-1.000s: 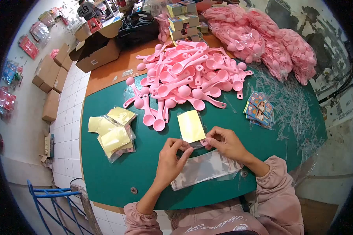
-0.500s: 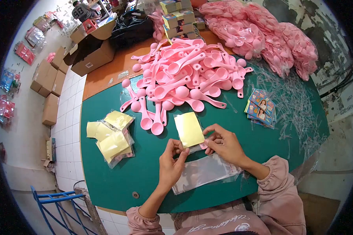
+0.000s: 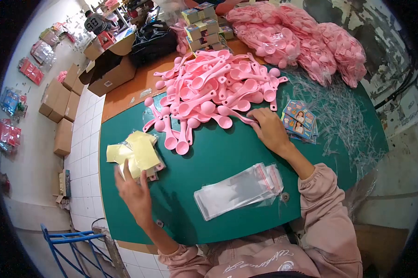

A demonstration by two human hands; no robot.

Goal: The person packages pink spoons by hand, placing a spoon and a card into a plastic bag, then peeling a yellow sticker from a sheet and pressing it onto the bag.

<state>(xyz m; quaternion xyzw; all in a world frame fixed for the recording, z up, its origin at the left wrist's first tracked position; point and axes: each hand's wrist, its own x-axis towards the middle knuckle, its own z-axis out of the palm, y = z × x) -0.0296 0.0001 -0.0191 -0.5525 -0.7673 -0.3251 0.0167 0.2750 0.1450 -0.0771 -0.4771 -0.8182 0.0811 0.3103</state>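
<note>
My left hand rests at the near edge of a small stack of clear packets with yellow cards, its fingers apart. Bits of pink show under the cards. Across the table, my right hand pinches the handle end of a pink measuring spoon at the right side of a large heap of pink spoons. Between my arms lie flat clear plastic bags, overlapping one another. Just right of my right hand is a small pile of blue printed cards.
Thin clear plastic strips litter the table's right side. Big bags of pink spoons and bundled card stacks stand at the back. An open cardboard box sits back left, a blue metal frame near left. A person is farther off.
My left hand has moved left to the stack, where another yellow-card packet now lies on top. My right hand has gone forward and right to a spoon, leaving the clear bags uncovered.
</note>
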